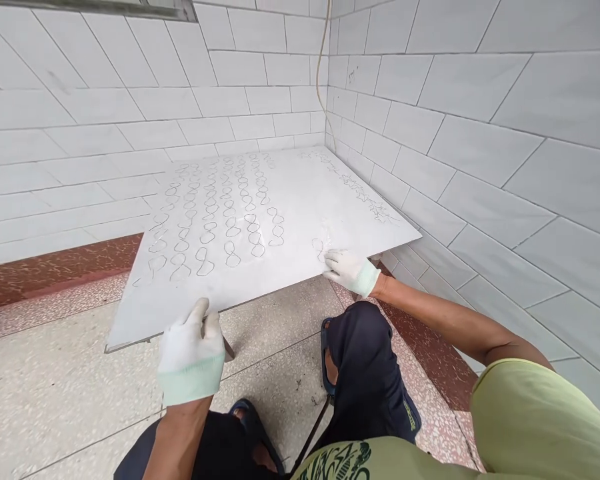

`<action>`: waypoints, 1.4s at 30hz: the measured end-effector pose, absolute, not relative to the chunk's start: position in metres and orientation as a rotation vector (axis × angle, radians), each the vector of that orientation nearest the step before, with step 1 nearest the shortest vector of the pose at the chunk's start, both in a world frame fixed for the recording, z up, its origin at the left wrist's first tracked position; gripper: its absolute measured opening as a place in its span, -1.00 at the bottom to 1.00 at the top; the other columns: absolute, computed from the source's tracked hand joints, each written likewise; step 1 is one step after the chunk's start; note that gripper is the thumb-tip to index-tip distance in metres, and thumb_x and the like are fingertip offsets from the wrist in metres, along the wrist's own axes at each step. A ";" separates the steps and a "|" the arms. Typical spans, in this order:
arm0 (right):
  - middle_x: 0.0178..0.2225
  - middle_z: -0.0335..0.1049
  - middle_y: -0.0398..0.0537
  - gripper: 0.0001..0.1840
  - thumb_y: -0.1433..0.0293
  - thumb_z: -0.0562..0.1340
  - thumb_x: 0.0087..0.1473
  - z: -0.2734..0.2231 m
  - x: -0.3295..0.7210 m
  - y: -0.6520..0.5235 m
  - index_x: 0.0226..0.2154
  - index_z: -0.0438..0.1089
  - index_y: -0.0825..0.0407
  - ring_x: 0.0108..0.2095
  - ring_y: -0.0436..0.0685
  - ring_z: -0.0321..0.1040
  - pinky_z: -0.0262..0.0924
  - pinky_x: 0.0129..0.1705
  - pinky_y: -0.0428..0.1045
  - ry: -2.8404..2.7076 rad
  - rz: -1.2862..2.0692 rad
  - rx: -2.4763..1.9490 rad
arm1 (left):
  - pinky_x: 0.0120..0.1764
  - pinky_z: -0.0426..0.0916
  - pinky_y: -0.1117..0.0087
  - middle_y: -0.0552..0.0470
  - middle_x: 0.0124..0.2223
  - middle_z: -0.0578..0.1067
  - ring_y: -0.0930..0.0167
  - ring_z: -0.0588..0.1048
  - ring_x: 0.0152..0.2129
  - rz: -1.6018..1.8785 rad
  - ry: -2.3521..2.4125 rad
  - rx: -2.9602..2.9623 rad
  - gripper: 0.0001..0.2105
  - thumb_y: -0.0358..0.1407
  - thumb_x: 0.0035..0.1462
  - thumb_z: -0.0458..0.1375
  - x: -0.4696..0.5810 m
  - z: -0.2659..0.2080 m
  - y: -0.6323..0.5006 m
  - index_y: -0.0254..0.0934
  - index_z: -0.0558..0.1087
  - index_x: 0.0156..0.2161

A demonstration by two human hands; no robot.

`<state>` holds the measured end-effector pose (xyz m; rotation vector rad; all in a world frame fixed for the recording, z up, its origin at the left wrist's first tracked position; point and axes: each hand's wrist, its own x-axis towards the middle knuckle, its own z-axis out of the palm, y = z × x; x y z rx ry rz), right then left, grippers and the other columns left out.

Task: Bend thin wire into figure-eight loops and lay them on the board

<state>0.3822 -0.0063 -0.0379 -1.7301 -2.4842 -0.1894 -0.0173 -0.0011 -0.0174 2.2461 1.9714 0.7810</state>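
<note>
A white board [300, 200] lies flat and low in front of me, its far corner at the wall corner. Rows of thin, dark figure-eight loops [231, 253] cover its left and middle. I cannot tell if they are wire or drawn lines. My right hand [347, 270], in a white glove with a mint cuff, rests at the near edge with fingers stretched out, fingertips beside a single figure-eight loop [317, 248]. My left hand [193, 350], gloved alike, is at the near left edge with fingers curled closed. What it holds, if anything, is hidden.
A line of jagged, star-like shapes [363, 190] runs along the board's right side. White tiled walls [480, 133] meet behind it, with a thin cable [319, 73] hanging in the corner. A support leg [229, 348] shows below the board. My knees and sandals are close underneath.
</note>
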 end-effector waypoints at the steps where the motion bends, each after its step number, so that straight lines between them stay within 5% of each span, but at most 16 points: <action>1: 0.14 0.64 0.36 -0.70 0.32 0.27 0.57 -0.039 0.380 -0.009 0.09 0.61 0.21 0.26 0.42 0.58 0.45 0.39 0.26 -2.506 -0.212 -1.726 | 0.23 0.53 0.02 -0.39 0.20 0.72 -0.08 0.68 0.17 0.779 1.969 2.249 -0.41 -0.06 0.58 -0.05 -0.019 -0.017 -0.006 -0.42 0.65 0.30; 8: 0.12 0.66 0.34 -0.67 0.62 0.15 0.51 -0.038 0.374 -0.016 0.10 0.61 0.25 0.14 0.37 0.60 0.47 0.28 0.24 -2.647 -0.298 -1.704 | 0.07 0.54 0.02 -0.38 0.02 0.74 -0.06 0.70 0.00 0.608 1.927 2.202 -0.46 -0.13 0.56 -0.10 -0.021 -0.012 -0.031 -0.40 0.66 0.19; 14: 0.03 0.67 0.34 -0.66 0.66 0.16 0.43 -0.024 0.378 -0.018 0.00 0.66 0.22 0.05 0.36 0.60 0.46 0.21 0.23 -2.735 -0.246 -1.668 | 0.26 0.50 0.02 -0.38 0.21 0.71 -0.05 0.66 0.19 0.723 1.871 2.160 -0.48 -0.11 0.55 -0.04 -0.016 -0.031 -0.040 -0.36 0.65 0.24; 18: 0.14 0.67 0.37 -0.57 0.59 0.09 0.51 -0.025 0.380 -0.024 0.04 0.68 0.16 0.17 0.40 0.59 0.40 0.35 0.29 -2.599 -0.105 -1.686 | 0.36 0.45 0.00 -0.34 0.24 0.70 -0.03 0.62 0.26 0.757 1.845 2.119 -0.51 -0.11 0.52 0.00 -0.007 -0.036 -0.048 -0.31 0.66 0.24; 21: 0.12 0.73 0.17 -0.63 0.41 0.16 0.57 -0.026 0.368 -0.033 -0.08 0.72 0.00 0.21 0.35 0.61 0.40 0.42 0.24 -2.169 0.165 -1.690 | 0.40 0.43 0.01 -0.30 0.27 0.70 0.00 0.61 0.29 0.760 1.799 2.027 -0.50 -0.11 0.49 0.03 0.005 -0.031 -0.055 -0.32 0.67 0.24; 25: -0.04 0.78 -0.04 -0.83 0.24 0.38 0.38 -0.015 0.334 -0.048 -0.25 0.67 -0.10 0.08 0.30 0.70 0.55 0.32 0.28 -1.423 0.515 -1.644 | 0.48 0.38 0.02 -0.29 0.29 0.70 0.05 0.62 0.31 0.887 1.663 1.817 -0.46 -0.07 0.47 0.10 0.021 -0.017 -0.060 -0.39 0.64 0.30; 29: -0.19 0.78 -0.06 -0.82 0.22 0.42 0.26 0.001 0.298 -0.056 -0.36 0.64 -0.10 -0.04 0.26 0.74 0.61 0.24 0.29 -1.342 0.867 -1.409 | 0.38 0.51 0.07 -0.32 0.39 0.64 0.07 0.66 0.27 0.973 1.501 1.660 -0.33 -0.08 0.40 0.24 0.031 0.006 -0.061 -0.45 0.47 0.47; 33: -0.25 0.78 -0.05 -0.83 0.22 0.45 0.24 0.002 0.270 -0.056 -0.34 0.65 -0.07 -0.16 0.20 0.75 0.67 0.11 0.20 -1.296 1.117 -1.257 | 0.46 0.42 0.04 -0.30 0.40 0.63 0.10 0.61 0.34 1.061 1.358 1.555 -0.37 -0.13 0.38 0.29 0.035 0.016 -0.057 -0.41 0.49 0.45; 37: -0.30 0.76 -0.06 -0.71 0.09 0.54 0.18 -0.010 0.247 -0.053 -0.35 0.64 -0.06 -0.22 0.18 0.74 0.68 -0.03 0.13 -1.243 1.275 -1.088 | 0.09 0.66 0.11 -0.32 0.08 0.77 0.19 0.77 -0.07 1.137 1.202 1.288 -0.51 -0.10 0.36 0.32 0.034 0.009 -0.053 -0.46 0.65 0.20; 42: -0.31 0.75 -0.06 -0.41 -0.13 0.69 -0.08 -0.019 0.222 -0.040 -0.39 0.59 -0.01 -0.33 0.10 0.70 0.64 -0.20 0.00 -1.066 1.494 -0.797 | -0.24 0.58 0.35 -0.12 -0.24 0.76 0.38 0.65 -0.41 1.326 1.162 1.154 -0.69 -0.10 0.21 0.42 0.026 0.012 -0.053 -0.35 0.72 -0.14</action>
